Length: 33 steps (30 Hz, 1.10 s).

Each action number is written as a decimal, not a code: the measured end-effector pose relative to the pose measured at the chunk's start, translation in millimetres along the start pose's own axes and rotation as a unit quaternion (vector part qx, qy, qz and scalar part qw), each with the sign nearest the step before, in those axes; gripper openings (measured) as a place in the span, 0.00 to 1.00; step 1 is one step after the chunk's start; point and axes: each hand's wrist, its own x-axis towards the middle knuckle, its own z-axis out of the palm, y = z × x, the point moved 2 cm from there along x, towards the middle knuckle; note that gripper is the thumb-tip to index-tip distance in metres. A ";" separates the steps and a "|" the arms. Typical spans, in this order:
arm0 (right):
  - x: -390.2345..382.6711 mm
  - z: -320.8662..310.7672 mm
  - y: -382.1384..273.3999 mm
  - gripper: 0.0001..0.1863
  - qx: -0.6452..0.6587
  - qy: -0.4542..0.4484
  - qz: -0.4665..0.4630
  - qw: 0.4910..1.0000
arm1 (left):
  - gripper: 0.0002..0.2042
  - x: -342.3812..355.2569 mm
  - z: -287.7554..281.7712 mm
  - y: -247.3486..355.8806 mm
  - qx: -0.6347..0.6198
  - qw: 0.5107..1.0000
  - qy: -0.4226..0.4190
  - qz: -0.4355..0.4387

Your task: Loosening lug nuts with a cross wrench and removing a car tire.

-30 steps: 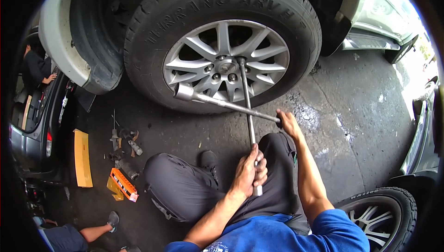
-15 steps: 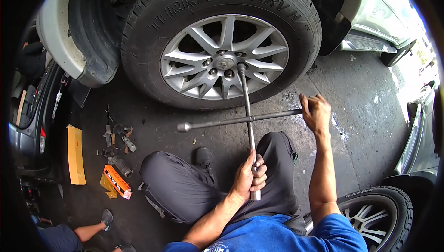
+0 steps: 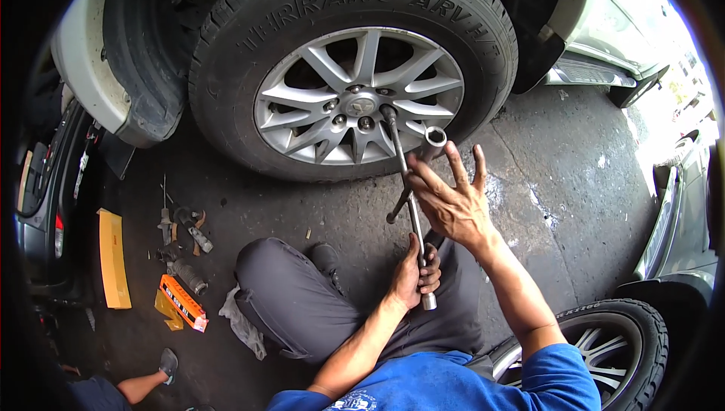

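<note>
A metal cross-shaped lug wrench [image 3: 400, 148] has one socket end on a lug nut beside the hub cap of the silver alloy wheel [image 3: 325, 67]. My left hand [image 3: 408, 279] is wrapped round the opposite shaft, just above its lower socket. My right hand [image 3: 459, 206] is beside the middle of the wrench with fingers spread, near a crossbar arm whose open socket [image 3: 434, 138] points up. Whether those fingers touch the bar is hard to see. Several other lug nuts [image 3: 366, 123] sit around the hub. A black tire [image 3: 219, 101] surrounds the wheel.
Another wheel [image 3: 648, 350] lies at lower right by my elbow. On the floor to the left are a cardboard strip [image 3: 113, 260], an orange box [image 3: 183, 303] and greasy car parts [image 3: 185, 271]. Another person's leg [image 3: 143, 386] shows at lower left. Parked cars flank both sides.
The wrench's crossbar has turned about the shaft, bringing one socket up toward me. My right hand has let go of the bar end and moved left, fingers spreading. My left hand keeps its grip.
</note>
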 end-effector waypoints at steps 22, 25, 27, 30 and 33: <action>-130.2 18.5 -52.8 0.22 0.666 -0.239 0.576 0.409 | 0.27 -3.6 -22.9 8.8 0.487 0.767 0.231 0.349; -109.3 21.0 -59.4 0.22 0.606 -0.247 0.533 0.537 | 0.35 2.7 -64.1 -31.5 0.182 0.964 0.191 0.024; -109.3 28.8 -49.0 0.21 0.518 -0.237 0.511 0.644 | 0.35 3.7 -43.1 -47.0 0.121 0.984 0.129 0.010; -115.1 40.5 -37.0 0.20 0.425 -0.249 0.457 0.740 | 0.32 -3.1 -15.6 -44.6 0.191 0.969 0.142 0.064; -87.2 28.1 -40.8 0.22 0.476 -0.230 0.450 0.720 | 0.28 -7.7 -17.4 -32.1 0.146 0.985 0.074 0.058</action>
